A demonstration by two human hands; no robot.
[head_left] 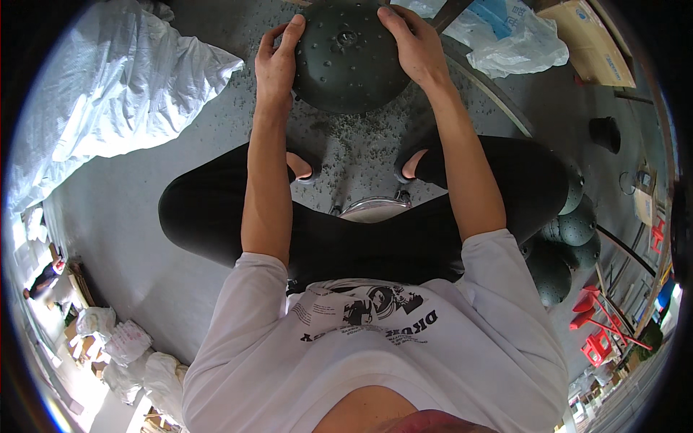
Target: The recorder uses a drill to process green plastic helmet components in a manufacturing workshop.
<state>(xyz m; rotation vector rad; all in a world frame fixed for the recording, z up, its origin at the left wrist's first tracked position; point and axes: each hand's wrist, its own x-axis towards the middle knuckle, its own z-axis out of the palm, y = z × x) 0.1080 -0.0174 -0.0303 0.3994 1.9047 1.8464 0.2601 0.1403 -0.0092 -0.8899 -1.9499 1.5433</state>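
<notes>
A round, dark grey-green ball-like piece is between my two hands at the top of the view. Small holes or dimples dot its surface, and a larger round hole or fitting sits near its upper middle. My left hand grips its left side, with the thumb along the edge. From the right, my right hand holds it the same way, thumb on the upper edge. The far side of the piece is cut off by the frame's top edge, and some fingertips are hidden behind it.
Dark crumbs litter the grey floor below the piece. Several similar balls are piled by my right knee. A silvery sheet lies at left; plastic bags and a cardboard box stand at far right. Red items lie lower right.
</notes>
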